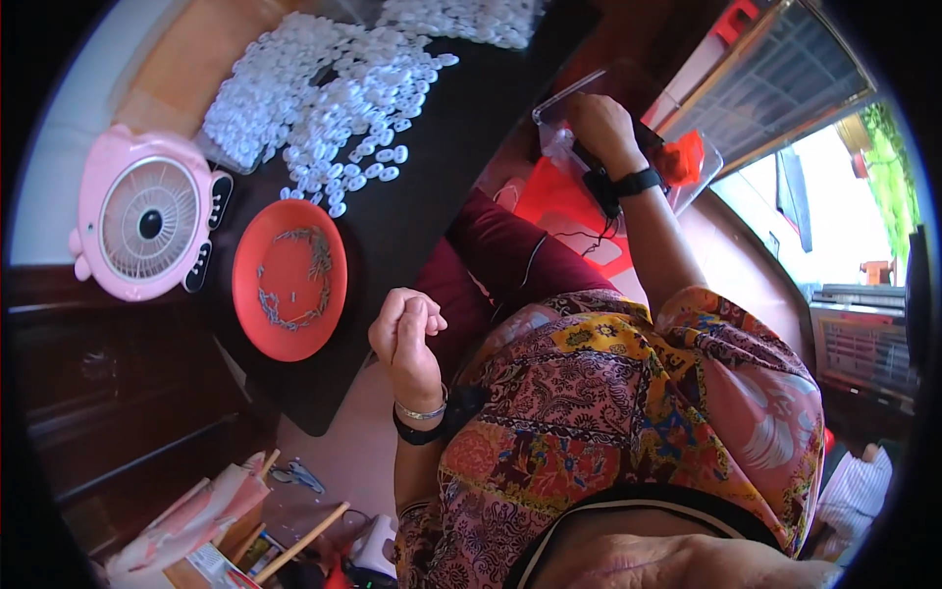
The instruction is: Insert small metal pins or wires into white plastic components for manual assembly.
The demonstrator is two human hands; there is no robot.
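Observation:
My left hand (404,339), with a silver bracelet and a black band at the wrist, is held closed beside the dark table's edge. Its fingers are curled in, and whatever they may hold is hidden. My right hand (605,130), wearing a black wristband, is over a clear plastic bin (714,162), and its fingertips are out of sight. A crumpled clear bag (559,145) lies by that hand. Nearest my left hand on the table is a shallow orange-red dish (287,346) holding small grey metal pieces (321,257).
Many small white oval plastic pieces (324,108) are heaped on the black tabletop (412,187). A pink fan (147,221) stands at the left. Red plastic (554,201) shows below the bin. Blue-grey scissors (298,476) and a wooden stick (304,540) are at lower left.

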